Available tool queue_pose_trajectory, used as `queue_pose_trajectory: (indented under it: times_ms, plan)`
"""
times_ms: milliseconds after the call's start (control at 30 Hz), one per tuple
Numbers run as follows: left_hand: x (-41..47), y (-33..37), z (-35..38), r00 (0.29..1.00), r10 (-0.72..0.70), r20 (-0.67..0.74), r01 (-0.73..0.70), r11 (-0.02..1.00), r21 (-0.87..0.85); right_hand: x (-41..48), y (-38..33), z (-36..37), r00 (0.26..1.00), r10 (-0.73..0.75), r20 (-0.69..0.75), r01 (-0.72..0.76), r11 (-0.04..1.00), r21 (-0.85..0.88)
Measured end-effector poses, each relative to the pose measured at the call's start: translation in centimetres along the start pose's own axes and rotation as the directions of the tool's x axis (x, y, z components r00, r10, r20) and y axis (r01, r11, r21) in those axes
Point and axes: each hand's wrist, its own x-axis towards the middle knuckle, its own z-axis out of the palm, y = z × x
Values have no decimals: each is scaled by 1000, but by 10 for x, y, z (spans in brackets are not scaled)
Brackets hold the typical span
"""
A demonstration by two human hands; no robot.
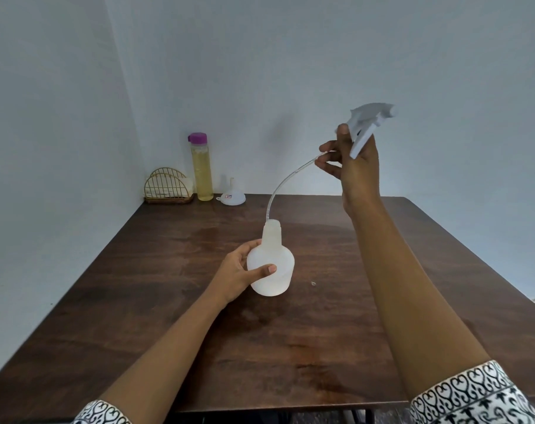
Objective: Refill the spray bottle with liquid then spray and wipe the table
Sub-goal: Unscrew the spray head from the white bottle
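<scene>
Patterned sleeves (474, 393) frame a dark wooden table (321, 347) set against pale walls (290, 56). At mid-table the left hand (238, 275) wraps the upright, open spray bottle (271, 264). Raised at right, the right hand (356, 166) clasps the sprayer head (367, 127), its tube (278, 191) reaching the neck. Far left stand a refill bottle (201, 168), funnel (232, 195) and holder (168, 186).

Plain pale walls (290, 56) meeting in a corner, dark wooden table (168, 316), soft even light

Setting: plain domestic room corner. Dark wooden table (156, 270) against bare pale walls (290, 71); wire napkin holder (167, 186), purple-capped bottle (201, 166) at its far left corner
</scene>
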Motion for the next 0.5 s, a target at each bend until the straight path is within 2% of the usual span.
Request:
queue_pose_trajectory:
  times_ms: [200,500]
  plan:
    - [1,-2,0,1000,0,-11,0,1000,12,12,1,-3,991,40,-128,-23,990,136]
    - [3,-6,0,1000,1,-9,-1,1000,1,26,5,-2,965,142,-218,-76,955,288]
